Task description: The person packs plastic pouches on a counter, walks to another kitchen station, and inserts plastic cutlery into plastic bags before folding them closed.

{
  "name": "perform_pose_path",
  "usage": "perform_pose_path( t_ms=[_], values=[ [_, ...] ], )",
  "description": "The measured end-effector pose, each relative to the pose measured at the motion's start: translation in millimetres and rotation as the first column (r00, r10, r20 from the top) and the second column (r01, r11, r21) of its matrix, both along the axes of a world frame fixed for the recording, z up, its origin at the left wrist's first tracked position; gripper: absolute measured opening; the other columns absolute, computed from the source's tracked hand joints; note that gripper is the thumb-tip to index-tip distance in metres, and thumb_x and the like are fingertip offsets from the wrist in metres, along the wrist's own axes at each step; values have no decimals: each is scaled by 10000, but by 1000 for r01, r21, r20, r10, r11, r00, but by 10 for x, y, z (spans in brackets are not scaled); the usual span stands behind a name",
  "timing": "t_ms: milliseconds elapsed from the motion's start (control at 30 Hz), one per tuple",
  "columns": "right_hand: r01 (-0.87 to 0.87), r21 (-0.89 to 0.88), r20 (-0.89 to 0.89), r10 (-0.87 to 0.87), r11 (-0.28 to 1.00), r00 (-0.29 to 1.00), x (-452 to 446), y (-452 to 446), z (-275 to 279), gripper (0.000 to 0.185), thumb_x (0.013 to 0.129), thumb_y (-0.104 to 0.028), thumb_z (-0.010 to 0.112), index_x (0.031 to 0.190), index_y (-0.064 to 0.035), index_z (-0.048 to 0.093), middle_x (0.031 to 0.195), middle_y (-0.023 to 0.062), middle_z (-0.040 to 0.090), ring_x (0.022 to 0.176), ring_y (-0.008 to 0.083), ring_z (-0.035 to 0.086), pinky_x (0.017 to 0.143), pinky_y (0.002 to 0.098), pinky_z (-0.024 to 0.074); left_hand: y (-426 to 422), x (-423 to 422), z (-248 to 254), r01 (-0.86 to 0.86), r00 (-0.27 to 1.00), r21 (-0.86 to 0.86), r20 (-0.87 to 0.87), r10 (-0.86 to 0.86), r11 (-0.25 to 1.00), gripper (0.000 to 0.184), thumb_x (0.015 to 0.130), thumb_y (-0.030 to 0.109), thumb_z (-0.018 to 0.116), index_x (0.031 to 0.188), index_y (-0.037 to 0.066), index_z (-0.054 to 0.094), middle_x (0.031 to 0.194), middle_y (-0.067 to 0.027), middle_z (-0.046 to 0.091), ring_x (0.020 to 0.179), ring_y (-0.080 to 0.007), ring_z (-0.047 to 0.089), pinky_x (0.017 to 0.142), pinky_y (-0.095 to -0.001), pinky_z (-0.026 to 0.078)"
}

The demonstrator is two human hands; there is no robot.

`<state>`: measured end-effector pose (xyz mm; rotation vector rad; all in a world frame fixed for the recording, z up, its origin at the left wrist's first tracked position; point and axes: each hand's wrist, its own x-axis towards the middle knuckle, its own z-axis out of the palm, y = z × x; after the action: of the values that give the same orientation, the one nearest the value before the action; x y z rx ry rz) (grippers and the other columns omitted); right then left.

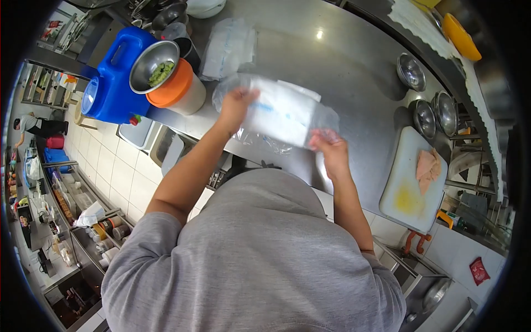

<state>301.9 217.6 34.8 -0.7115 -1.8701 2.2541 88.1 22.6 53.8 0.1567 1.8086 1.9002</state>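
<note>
Both my hands hold a clear plastic bag (325,117) with a white, flat, folded packet (282,110) in it; faint blue print shows on the white. My left hand (237,103) is closed on the left side of the bag. At the lower right corner, my right hand (330,145) pinches the plastic, slightly smeared by motion. The bag is just above the steel table (354,66), near its front edge. Beyond my left hand lies a stack of flat, whitish plastic sheets or bags (228,48), also with blue print.
To the left stand a blue jerrycan (123,72) and an orange-lidded tub (185,95), with a steel bowl (138,69) of chopped green food on it. On the right lie a cutting board (398,177) with a pinkish cloth (428,169) and several steel bowls (412,72).
</note>
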Motion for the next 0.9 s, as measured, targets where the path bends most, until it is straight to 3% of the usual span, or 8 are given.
perform_pose_path(
  t_ms=[233,367,467,533,600,667,767,900],
  values=[
    [439,-65,-99,-443,896,891,-420,167,136,139,864,-19,586,995,-21,631,790,41,618,673,95,549,633,241,452,66,-1625,-374,-631,702,-69,373,607,773,283,880,254,618,1032,20,567,938,-92,585,846,-190,540,700,-292,424],
    [226,310,10,-241,923,970,-612,-48,-76,178,851,-53,601,1025,-43,632,795,38,637,690,130,574,655,268,478,-283,-2239,-1198,-141,906,-278,350,237,950,520,904,339,591,1281,8,453,1250,-153,545,1197,-237,477,953,-282,402],
    [126,586,84,-215,800,973,-737,-184,-72,193,851,-101,619,1033,-39,627,844,72,656,737,187,612,709,299,498,28,-1041,-205,-506,857,-184,-214,468,843,538,909,367,576,1266,-17,452,1306,-158,520,1225,-251,468,993,-296,362],
    [161,903,-161,-33,398,986,-836,-275,-118,212,841,-132,638,1036,-49,633,931,105,667,774,221,625,723,327,501,-178,-731,-169,-407,901,-256,-269,340,877,435,909,317,568,1174,-27,528,1152,-136,575,1065,-211,534,878,-281,414],
    [135,887,-153,6,442,988,-972,-396,-143,233,836,-156,651,1042,-47,631,973,117,658,802,240,625,737,340,501,-341,-698,-184,-307,928,-327,-312,205,894,352,910,267,560,1083,-37,603,999,-114,631,905,-170,600,763,-265,466],
    [108,871,-150,50,480,987,-1129,-536,-83,257,832,-180,663,1048,-45,630,1015,129,650,831,258,626,751,352,501,-530,-749,-267,-120,972,-202,175,157,972,276,880,177,588,1046,-42,605,938,-77,620,859,-153,589,744,-269,475],
    [53,553,-7,-59,832,998,-1426,-753,75,425,797,-257,716,1117,-12,581,1085,151,624,889,294,619,779,369,495,-614,-679,-397,-78,983,7,166,76,997,192,818,76,624,992,-6,631,886,-46,617,870,-150,593,735,-265,486],
    [150,633,-50,-153,759,987,-1897,-1007,422,465,780,-203,709,1172,-13,546,1024,148,645,877,313,626,761,373,498,-459,-402,-203,121,983,-77,-128,-130,990,210,753,50,691,956,40,637,1067,-107,610,948,-188,599,818,-267,491]
  ],
)
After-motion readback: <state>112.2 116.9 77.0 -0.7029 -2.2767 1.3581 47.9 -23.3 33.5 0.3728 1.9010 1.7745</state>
